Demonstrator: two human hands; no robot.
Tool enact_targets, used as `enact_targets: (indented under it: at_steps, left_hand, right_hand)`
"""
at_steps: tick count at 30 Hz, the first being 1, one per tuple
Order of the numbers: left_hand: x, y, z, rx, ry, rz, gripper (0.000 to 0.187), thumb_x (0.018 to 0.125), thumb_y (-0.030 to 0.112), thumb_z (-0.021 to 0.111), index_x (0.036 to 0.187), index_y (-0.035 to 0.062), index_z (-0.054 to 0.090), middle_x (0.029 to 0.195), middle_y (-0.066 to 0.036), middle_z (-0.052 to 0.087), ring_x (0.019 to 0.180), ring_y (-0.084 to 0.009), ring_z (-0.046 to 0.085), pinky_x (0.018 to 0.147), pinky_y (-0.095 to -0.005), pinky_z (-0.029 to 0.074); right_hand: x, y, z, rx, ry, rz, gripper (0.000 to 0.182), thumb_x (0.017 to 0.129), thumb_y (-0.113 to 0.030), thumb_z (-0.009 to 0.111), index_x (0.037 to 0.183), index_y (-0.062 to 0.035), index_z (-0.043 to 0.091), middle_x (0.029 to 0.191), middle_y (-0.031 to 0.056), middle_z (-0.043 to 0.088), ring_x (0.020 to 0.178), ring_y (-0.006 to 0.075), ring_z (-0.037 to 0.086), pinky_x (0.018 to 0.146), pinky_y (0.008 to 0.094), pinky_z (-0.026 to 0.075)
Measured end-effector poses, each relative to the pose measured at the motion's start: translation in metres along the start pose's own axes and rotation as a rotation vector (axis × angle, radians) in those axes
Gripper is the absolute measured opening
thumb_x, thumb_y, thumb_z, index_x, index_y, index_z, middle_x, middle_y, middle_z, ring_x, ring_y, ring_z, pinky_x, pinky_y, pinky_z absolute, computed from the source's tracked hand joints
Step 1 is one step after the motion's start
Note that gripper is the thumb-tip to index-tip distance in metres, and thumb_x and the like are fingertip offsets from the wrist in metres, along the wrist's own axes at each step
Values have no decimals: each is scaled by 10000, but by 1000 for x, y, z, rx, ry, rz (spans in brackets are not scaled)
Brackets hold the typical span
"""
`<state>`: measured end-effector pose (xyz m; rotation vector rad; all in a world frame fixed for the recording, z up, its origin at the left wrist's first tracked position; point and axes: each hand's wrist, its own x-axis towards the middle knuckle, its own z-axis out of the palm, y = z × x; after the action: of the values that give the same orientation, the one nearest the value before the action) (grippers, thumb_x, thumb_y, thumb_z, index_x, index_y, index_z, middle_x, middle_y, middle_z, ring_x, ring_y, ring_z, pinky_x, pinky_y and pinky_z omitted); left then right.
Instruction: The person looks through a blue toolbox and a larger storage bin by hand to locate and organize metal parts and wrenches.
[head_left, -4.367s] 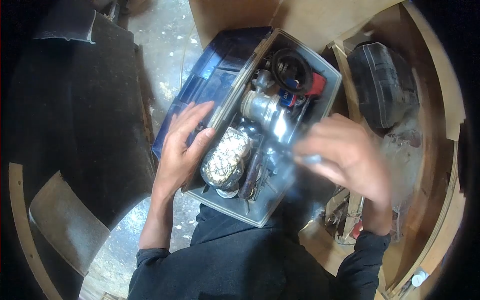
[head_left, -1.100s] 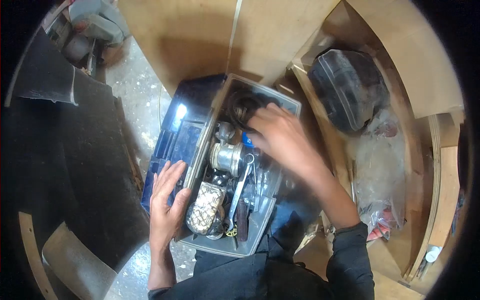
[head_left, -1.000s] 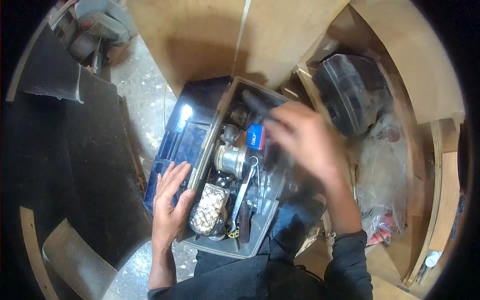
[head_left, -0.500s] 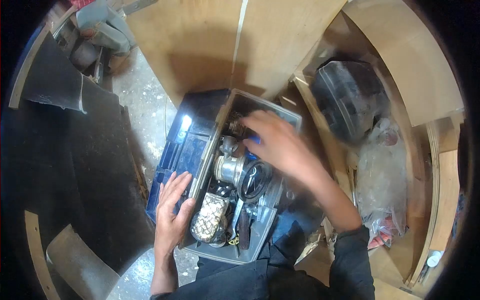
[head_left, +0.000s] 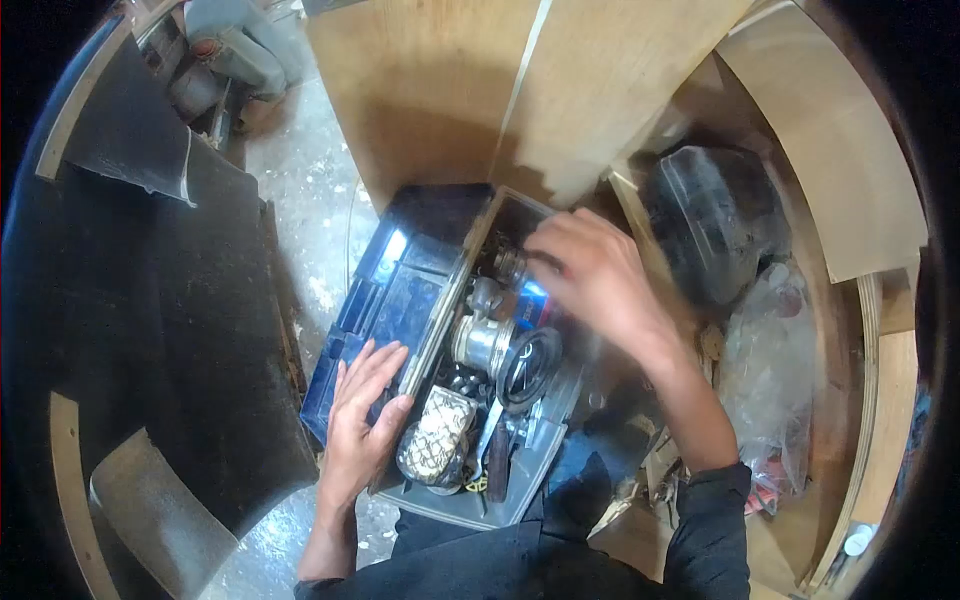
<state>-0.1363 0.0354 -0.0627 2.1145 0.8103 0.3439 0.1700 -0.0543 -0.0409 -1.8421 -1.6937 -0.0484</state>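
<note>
An open toolbox [head_left: 545, 450] with a blue lid [head_left: 400, 290] rests near my lap. My left hand [head_left: 362, 425] lies spread on the lid's near edge. Over the far right side of the box is my right hand [head_left: 590, 265], its fingers curled around something dark and small that I cannot make out. Inside the box are a silver metal cylinder [head_left: 482, 343], a black ring-shaped part [head_left: 530, 370], a blue and red item [head_left: 532, 304], a clear container of small metal pieces [head_left: 438, 435] and a dark-handled tool [head_left: 498, 465].
Wooden panels [head_left: 430, 90] stand beyond the toolbox. A black case [head_left: 705, 220] and a clear plastic bag [head_left: 770, 360] lie on the right. To the left is a large dark board [head_left: 160, 320], with grey containers [head_left: 240, 60] at the upper left.
My right hand has lifted slightly and its fingers have curled, uncovering more of the blue and red item. The view has shifted, while my left hand stays on the lid.
</note>
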Motion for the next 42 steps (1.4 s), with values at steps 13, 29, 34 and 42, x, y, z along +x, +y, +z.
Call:
enact_targets:
  at_steps: [13, 29, 34, 42]
  left_hand:
    - [2, 0, 0, -5, -7, -27, 490, 905, 184, 662, 1380, 80, 595, 1441, -143, 556, 1440, -338, 392, 1216, -532, 133]
    - [42, -45, -28, 217, 177, -216, 833, 876, 338, 711, 1559, 68, 317, 1570, -208, 377, 1472, -303, 343, 1221, -468, 188]
    - [90, -130, -55, -256, -257, -607, 389, 983, 353, 643, 1181, 18, 658, 1008, -66, 694, 857, -126, 628, 743, -282, 500]
    - [68, -2, -128, 4, 69, -301, 293, 1008, 249, 618, 1011, -39, 673, 759, 26, 612, 644, -45, 503, 566, -249, 414]
  right_hand:
    - [-50, 0, -1, 3, -157, 171, 425, 817, -122, 737, 1220, -49, 627, 1111, 182, 650, 1017, 368, 644, 910, 442, 513]
    - [-190, -62, 121, 1527, 511, 1315, 751, 975, -584, 535, 1463, -27, 417, 1421, 101, 494, 1320, 209, 436, 1134, 378, 311]
    - [-149, -77, 98, 1569, 504, 1160, 562, 932, -392, 697, 1349, -71, 500, 1217, 87, 555, 1120, 165, 520, 986, 346, 427]
    - [-133, -88, 87, 1688, 706, 1247, 381, 974, -321, 671, 1220, -45, 577, 1031, 27, 609, 895, 88, 596, 744, 274, 510]
